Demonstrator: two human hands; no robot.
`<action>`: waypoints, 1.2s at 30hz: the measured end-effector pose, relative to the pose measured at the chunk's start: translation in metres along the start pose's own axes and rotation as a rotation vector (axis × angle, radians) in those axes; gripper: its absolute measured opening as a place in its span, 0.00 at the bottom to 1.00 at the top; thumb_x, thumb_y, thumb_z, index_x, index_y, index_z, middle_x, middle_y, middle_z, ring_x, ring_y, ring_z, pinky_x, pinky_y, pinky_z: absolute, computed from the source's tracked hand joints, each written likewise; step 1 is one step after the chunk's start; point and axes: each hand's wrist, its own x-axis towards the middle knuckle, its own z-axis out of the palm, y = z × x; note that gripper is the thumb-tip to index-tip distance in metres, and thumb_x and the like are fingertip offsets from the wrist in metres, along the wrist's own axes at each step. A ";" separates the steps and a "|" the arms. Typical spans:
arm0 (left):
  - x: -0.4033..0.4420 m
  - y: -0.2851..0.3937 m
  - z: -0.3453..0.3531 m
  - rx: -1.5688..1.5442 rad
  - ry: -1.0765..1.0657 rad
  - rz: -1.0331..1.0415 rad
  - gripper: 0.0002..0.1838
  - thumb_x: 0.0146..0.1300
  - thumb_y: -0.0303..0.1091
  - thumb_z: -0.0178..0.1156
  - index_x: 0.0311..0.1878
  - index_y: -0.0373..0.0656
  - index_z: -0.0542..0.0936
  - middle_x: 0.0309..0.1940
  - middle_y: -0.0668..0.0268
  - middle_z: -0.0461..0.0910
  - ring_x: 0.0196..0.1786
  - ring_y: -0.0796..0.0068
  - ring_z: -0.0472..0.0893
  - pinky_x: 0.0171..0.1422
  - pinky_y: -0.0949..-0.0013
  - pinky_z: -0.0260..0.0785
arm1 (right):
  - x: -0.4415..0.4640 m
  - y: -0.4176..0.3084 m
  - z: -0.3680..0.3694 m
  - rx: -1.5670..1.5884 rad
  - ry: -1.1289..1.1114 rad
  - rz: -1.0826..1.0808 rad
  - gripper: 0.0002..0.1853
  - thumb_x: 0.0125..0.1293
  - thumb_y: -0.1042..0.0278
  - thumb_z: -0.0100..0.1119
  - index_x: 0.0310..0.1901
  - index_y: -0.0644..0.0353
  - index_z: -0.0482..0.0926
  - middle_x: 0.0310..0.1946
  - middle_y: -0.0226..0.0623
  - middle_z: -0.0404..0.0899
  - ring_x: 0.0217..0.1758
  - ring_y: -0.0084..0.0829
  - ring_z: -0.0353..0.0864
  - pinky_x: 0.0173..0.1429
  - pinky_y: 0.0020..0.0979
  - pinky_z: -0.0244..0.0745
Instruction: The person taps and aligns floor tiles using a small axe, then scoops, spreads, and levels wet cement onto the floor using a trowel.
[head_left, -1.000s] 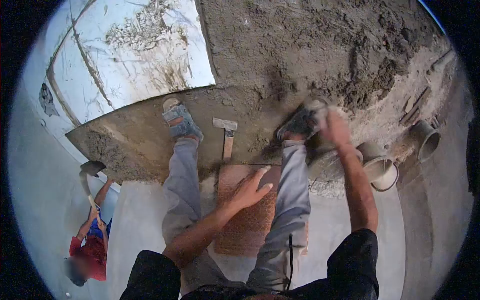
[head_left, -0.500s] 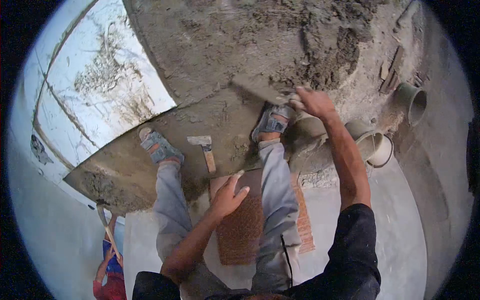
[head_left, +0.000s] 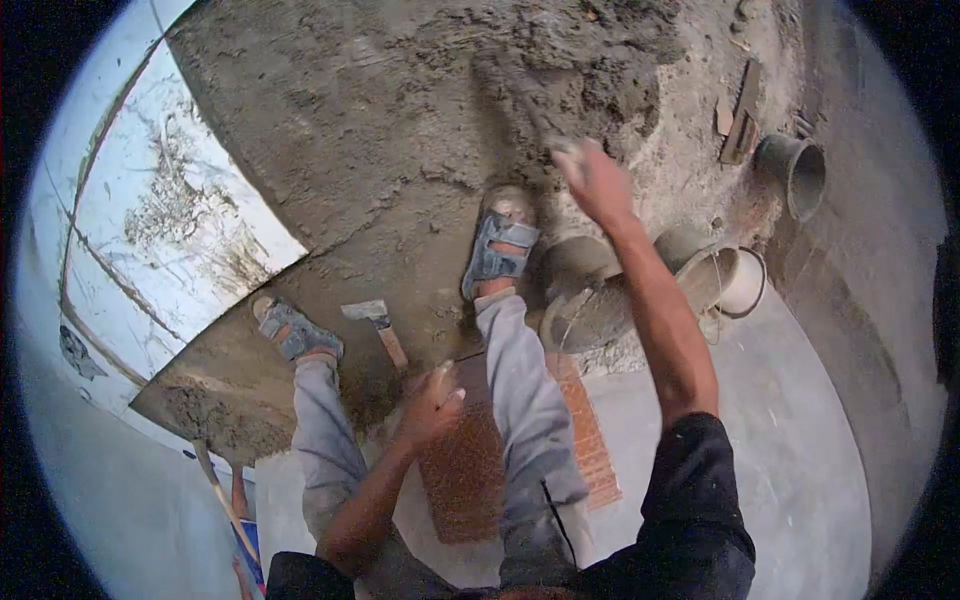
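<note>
You have open room over the mortar (head_left: 370, 120) ahead and left of your right hand (head_left: 597, 185). Buckets (head_left: 590, 322) crowd the space behind it; your left hand (head_left: 430, 412) has the hammer (head_left: 378, 322) ahead-left and your right shin (head_left: 522, 365) blocking rightward passage.

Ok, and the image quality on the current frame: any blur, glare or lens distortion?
Head view: right hand and the tool it grips motion-smeared; hammer fairly legible; white slab bright at left; fisheye curvature, corners black.

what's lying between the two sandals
A hammer lies on the mortar between the left sandal and the right sandal, as the head view shows.
</note>
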 end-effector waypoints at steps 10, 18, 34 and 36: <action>0.015 0.015 0.000 0.018 -0.070 -0.141 0.31 0.60 0.42 0.55 0.63 0.36 0.62 0.55 0.45 0.70 0.59 0.47 0.69 0.63 0.58 0.60 | 0.041 0.118 -0.025 0.005 0.197 0.186 0.29 0.63 0.41 0.47 0.52 0.61 0.70 0.44 0.61 0.75 0.49 0.56 0.74 0.52 0.47 0.69; 0.012 -0.015 0.023 -0.104 0.022 -0.063 0.30 0.60 0.43 0.55 0.62 0.35 0.63 0.56 0.46 0.69 0.61 0.47 0.67 0.65 0.55 0.57 | 0.060 0.025 -0.044 0.107 0.177 0.047 0.28 0.65 0.44 0.44 0.50 0.64 0.72 0.46 0.56 0.75 0.49 0.55 0.74 0.53 0.45 0.69; 0.014 -0.017 0.027 -0.138 0.034 -0.044 0.30 0.60 0.45 0.54 0.62 0.37 0.64 0.57 0.45 0.68 0.61 0.48 0.68 0.64 0.55 0.58 | 0.051 0.105 -0.036 0.325 0.282 0.447 0.30 0.65 0.41 0.43 0.45 0.69 0.71 0.40 0.62 0.75 0.43 0.56 0.76 0.48 0.45 0.69; 0.019 -0.010 0.019 -0.041 0.005 -0.057 0.30 0.61 0.44 0.54 0.62 0.37 0.64 0.57 0.45 0.68 0.60 0.48 0.68 0.64 0.56 0.58 | 0.036 0.087 -0.028 0.219 0.200 0.254 0.30 0.64 0.40 0.44 0.47 0.66 0.70 0.40 0.60 0.76 0.45 0.58 0.75 0.49 0.46 0.69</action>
